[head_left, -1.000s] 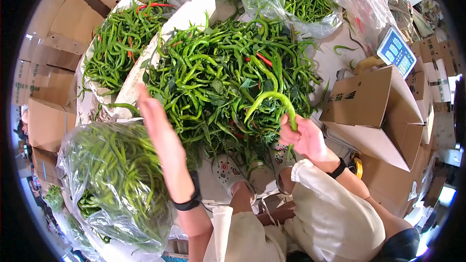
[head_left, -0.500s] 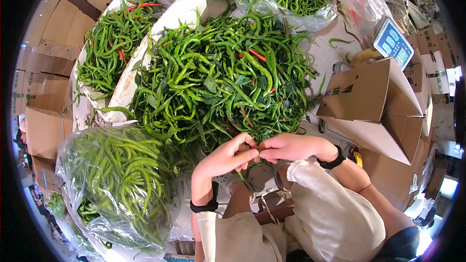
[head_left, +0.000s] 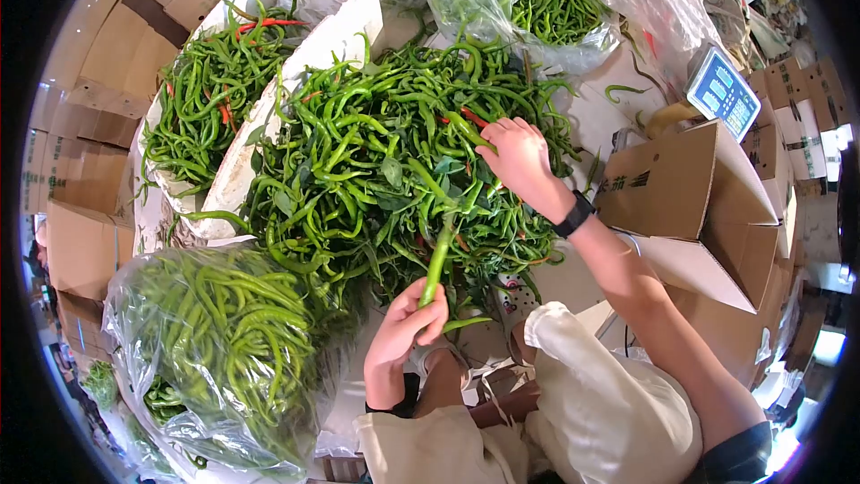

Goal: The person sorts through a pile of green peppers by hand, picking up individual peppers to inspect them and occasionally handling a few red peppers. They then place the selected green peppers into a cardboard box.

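A large heap of green chili peppers, mixed with leaves and a few red ones, lies before me. My left hand is closed round a long green chili pepper that points up toward the heap. Another thin green pepper sticks out beside that hand. At the heap's right side, my right hand has its fingers bent over a green chili pepper, close to a red chili pepper. The right fingertips are partly hidden.
Left of the heap stands a white foam box holding peppers. A clear plastic bag full of peppers sits at lower left. On the right are an open cardboard box and a scale display. More bagged peppers lie behind.
My hands have parted from where they met in front of me. The right one has reached forward onto the heap; the left has dropped slightly and shows a long green pepper in it.
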Available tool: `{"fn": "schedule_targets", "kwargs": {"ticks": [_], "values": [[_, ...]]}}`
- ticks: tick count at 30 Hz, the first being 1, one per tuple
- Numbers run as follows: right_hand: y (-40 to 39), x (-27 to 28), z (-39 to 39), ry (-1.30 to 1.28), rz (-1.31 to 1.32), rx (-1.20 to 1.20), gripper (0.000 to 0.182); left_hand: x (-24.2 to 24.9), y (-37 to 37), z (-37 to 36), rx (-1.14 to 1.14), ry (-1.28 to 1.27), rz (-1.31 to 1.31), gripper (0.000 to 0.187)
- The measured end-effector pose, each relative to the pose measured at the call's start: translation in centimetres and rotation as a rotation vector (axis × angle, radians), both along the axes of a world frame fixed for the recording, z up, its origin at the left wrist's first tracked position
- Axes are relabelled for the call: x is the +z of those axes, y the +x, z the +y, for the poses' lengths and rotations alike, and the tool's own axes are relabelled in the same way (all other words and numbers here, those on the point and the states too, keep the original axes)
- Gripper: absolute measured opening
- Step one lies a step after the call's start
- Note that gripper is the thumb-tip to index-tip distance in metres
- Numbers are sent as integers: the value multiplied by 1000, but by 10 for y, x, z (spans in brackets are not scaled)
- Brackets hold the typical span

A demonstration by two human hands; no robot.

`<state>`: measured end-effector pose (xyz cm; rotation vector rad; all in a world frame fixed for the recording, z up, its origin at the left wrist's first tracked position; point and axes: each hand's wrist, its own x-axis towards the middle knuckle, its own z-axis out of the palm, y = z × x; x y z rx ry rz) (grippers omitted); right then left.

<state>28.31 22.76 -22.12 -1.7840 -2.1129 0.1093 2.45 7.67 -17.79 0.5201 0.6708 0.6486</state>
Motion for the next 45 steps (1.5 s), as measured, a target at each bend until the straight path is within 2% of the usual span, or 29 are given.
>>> {"fn": "schedule_targets", "kwargs": {"ticks": [3,6,10,11,14,15,18,22,25,28,29,33,35,36,37,38,40,42,44,45], "values": [[7,17,-13,29,237,-39,20,-3,-12,-2,115,-33,-233,9],[13,51,-30,61,492,-133,23,-5,-12,-2,202,14,-274,13],[27,57,-45,207,719,-176,25,-7,-12,-1,202,47,-299,16],[30,62,-51,261,655,-181,24,-7,-12,-1,210,49,-298,16],[35,58,-64,233,719,-197,24,-8,-11,-2,228,52,-289,17],[30,64,-68,170,828,-195,24,-8,-10,-1,232,44,-280,17],[27,52,-79,116,942,-183,24,-8,-8,-1,232,35,-267,17],[21,55,-90,46,916,-203,18,-8,-5,0,233,42,-256,16],[26,83,-100,-404,1011,-104,17,-7,-5,0,239,31,-237,16],[22,134,-103,-825,500,46,26,-5,-5,-1,272,-34,-171,15],[23,136,-107,-869,417,169,30,-4,-4,0,297,-48,-125,14],[5,137,-98,-897,144,360,33,-4,-1,2,484,-151,20,13],[-21,142,-77,-694,330,364,30,-11,-2,4,599,-203,81,14],[-31,137,-63,-637,653,434,26,-18,-4,3,631,-195,78,15],[-42,131,-52,-572,1160,554,46,-24,-7,2,667,-189,75,15],[-50,130,-35,-620,1387,591,59,-28,-10,1,709,-180,73,15],[-51,121,-16,-418,1152,407,47,-24,-12,1,713,-199,100,16],[-38,91,-12,-269,545,236,30,-20,-12,0,702,-212,90,17],[-19,41,-14,-116,-35,132,16,-20,-11,-1,623,-121,70,15],[-13,30,-20,-120,-134,98,16,-18,-9,-1,604,-122,89,15]]}}
